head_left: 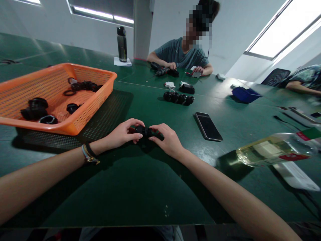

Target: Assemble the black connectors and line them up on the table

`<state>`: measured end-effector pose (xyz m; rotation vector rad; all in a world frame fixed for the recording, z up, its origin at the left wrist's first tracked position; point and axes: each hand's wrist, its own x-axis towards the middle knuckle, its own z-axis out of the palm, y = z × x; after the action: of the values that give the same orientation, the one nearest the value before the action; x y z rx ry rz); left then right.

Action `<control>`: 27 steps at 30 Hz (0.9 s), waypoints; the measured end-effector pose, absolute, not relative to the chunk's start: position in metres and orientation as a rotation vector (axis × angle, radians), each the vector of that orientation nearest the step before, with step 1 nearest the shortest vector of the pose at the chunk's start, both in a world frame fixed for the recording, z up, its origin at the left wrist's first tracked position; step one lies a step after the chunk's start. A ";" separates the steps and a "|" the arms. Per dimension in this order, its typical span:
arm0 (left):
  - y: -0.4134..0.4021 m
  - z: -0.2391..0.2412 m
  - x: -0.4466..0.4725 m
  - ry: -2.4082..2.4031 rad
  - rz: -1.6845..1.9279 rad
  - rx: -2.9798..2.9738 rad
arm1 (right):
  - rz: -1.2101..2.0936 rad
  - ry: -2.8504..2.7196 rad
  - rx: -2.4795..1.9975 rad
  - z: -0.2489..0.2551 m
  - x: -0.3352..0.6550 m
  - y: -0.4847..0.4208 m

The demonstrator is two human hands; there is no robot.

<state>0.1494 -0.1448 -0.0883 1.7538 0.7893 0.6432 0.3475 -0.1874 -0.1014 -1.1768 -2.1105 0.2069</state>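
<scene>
Both hands together near bench centre: left hand (122, 133) & right hand (167, 139) each pinch one end of a small black part (143, 131), held just above the green bench (140, 187). Orange basket (82, 110) w/ more black pieces sits toward the left edge; phone (208, 126) lies right of the hands, row of black parts (178, 98) further back toward a co-worker's side.

Both bare forearms reach forward and converge. The left hand (122, 134) and the right hand (168, 140) lie palm-down and close together, fingers curled in a pinch, fingertips nearly meeting between the two hands.
</scene>
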 end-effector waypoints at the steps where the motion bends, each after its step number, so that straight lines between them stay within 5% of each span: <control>1: -0.145 -0.088 0.150 0.789 0.642 1.747 | 0.199 -2.111 -1.172 -0.101 0.348 -0.188; 27: -0.144 -0.090 0.149 0.788 0.639 1.740 | 0.203 -2.086 -1.189 -0.102 0.347 -0.189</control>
<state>0.1491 -0.1438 -0.0903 1.7401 0.7882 0.6388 0.3470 -0.1891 -0.1024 -1.1890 -2.0856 0.2029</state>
